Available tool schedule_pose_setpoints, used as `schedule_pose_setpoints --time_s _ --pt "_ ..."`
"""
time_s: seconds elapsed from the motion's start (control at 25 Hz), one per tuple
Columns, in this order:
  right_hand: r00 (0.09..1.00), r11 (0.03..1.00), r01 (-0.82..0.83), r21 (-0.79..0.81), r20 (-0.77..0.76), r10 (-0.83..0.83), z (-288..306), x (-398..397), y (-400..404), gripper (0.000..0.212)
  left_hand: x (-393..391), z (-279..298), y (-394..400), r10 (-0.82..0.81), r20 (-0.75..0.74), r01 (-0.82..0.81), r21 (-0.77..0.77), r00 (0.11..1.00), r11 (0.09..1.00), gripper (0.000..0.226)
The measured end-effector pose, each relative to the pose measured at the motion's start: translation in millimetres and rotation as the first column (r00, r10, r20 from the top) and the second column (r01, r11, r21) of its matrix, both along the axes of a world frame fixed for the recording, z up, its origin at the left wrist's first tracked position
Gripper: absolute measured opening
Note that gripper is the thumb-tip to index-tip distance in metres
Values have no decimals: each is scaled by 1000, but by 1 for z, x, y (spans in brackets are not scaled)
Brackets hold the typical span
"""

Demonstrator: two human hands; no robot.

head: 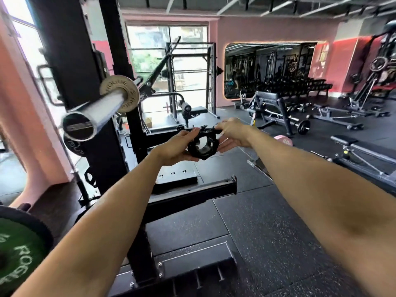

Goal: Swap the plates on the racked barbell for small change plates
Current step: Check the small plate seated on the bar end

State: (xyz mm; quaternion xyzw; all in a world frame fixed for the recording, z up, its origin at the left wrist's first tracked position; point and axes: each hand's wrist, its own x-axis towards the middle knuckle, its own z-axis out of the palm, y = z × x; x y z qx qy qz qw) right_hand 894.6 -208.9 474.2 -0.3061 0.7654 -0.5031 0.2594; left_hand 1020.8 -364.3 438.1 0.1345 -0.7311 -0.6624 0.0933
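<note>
Black collar (202, 144) gripped in my left hand (179, 150); right hand (232, 133) pinches its lever. Small plate (121, 93) sits on barbell sleeve (96, 113).

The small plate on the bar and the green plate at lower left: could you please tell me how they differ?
The small plate is pale grey and sits on the racked barbell sleeve; the green plate is green with a black rim and sits low, off the bar. The small plate looks much narrower across than the green plate. Both carry raised lettering.
</note>
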Motion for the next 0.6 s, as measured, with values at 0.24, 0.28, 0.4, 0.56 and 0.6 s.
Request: schedule_pose_setpoints --time_s 0.24,0.28,0.4,0.56,0.6 --pt "999 1000 27 -6 -42 -27 27 113 28 15 96 23 31 19 -7 -19 -27 1000 999 51" --pt "999 999 35 -9 -32 -35 31 128 34 19 110 28 36 29 -11 -30 -31 1000 999 50" --pt "998 998 64 -16 6 -64 39 158 46 26 145 41 54 27 -29 -29 -64 999 998 54" --pt "997 994 83 -69 5 -83 52 194 63 24 190 60 73 14 -70 -17 -46 997 999 61" --pt "997 993 80 -89 12 -79 56 205 67 23 200 64 78 19 -86 -23 -39 996 999 55"
